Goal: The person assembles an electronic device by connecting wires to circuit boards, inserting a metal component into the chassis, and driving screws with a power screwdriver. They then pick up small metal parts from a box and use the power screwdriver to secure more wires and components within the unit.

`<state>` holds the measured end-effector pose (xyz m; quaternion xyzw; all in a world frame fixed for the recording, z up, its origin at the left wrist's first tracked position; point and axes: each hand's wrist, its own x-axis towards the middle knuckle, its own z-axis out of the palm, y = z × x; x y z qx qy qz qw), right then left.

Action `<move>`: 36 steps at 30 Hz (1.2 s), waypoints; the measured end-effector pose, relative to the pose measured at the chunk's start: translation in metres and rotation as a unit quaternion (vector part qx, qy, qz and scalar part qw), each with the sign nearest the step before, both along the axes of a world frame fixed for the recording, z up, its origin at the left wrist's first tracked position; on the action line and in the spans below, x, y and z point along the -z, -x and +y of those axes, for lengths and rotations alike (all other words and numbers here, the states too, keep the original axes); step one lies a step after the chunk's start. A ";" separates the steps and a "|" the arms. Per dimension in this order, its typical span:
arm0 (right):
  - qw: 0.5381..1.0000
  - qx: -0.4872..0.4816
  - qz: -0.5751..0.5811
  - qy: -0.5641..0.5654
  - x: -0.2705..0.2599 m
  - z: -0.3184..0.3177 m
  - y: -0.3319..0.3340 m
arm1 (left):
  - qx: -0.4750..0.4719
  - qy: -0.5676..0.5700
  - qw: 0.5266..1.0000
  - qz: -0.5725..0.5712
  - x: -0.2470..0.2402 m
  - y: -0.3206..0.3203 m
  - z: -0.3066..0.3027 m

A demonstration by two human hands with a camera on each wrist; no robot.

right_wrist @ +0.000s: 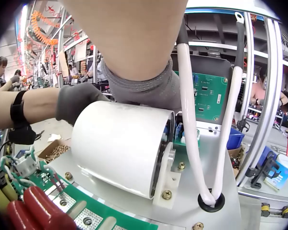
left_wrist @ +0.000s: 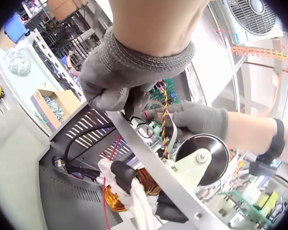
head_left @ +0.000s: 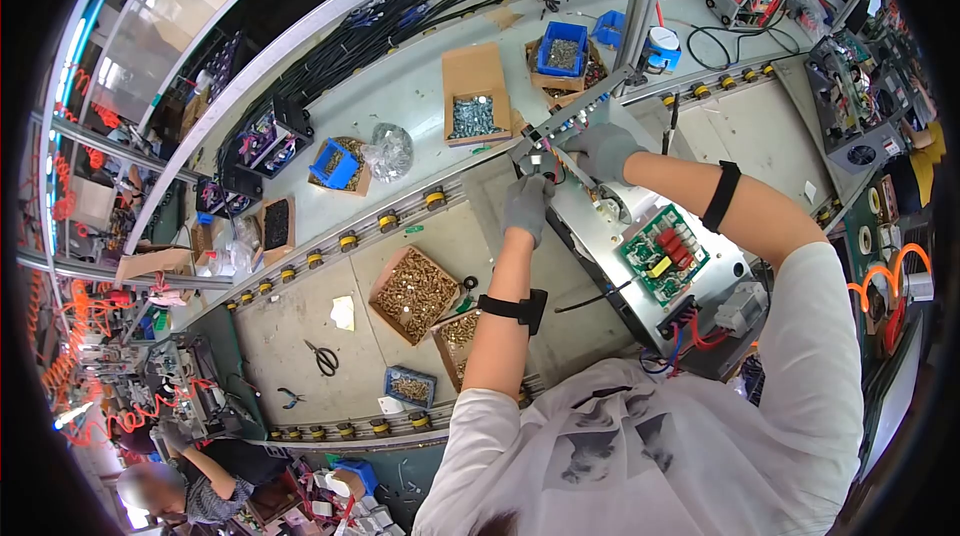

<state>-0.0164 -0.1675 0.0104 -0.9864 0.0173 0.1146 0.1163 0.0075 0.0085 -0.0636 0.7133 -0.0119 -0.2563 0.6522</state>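
A metal machine chassis lies on the bench. Both gloved hands meet at its far end. My left hand curls its fingers round thin black and red wires beside a metal rail. From the other side my right hand reaches in, fingertips pinching the same wires close to the left fingers. I cannot tell what sits at the wire ends. A twisted red, yellow and black cable hangs between the hands. Below the right wrist is a large white cylinder. A green circuit board is mounted nearer my body.
Left of the chassis are a box of brass fittings, scissors and a small blue bin. Beyond the rollers stand a carton of screws and a blue bin. A metal post rises near the right hand.
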 end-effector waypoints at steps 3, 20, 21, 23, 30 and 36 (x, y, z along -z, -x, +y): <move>0.999 0.009 -0.003 -0.048 -0.005 -0.001 -0.002 | 0.070 -0.170 0.982 -0.038 -0.022 0.000 -0.006; 0.965 0.250 -0.010 -0.083 -0.016 0.019 0.008 | -0.086 -0.196 0.920 -0.328 -0.029 0.024 -0.019; 0.965 0.250 -0.010 -0.083 -0.011 0.012 0.011 | -0.053 -0.206 0.936 -0.281 -0.033 0.025 -0.015; 0.946 0.295 -0.087 -0.105 -0.001 -0.008 0.013 | -0.024 -0.210 0.948 -0.238 -0.031 0.022 -0.011; 0.957 0.281 -0.063 -0.032 -0.018 -0.004 0.008 | -0.025 -0.163 0.917 -0.362 -0.017 0.016 -0.027; 0.932 0.348 -0.076 -0.070 -0.003 -0.006 0.000 | -0.036 -0.090 0.955 -0.280 0.011 0.005 -0.026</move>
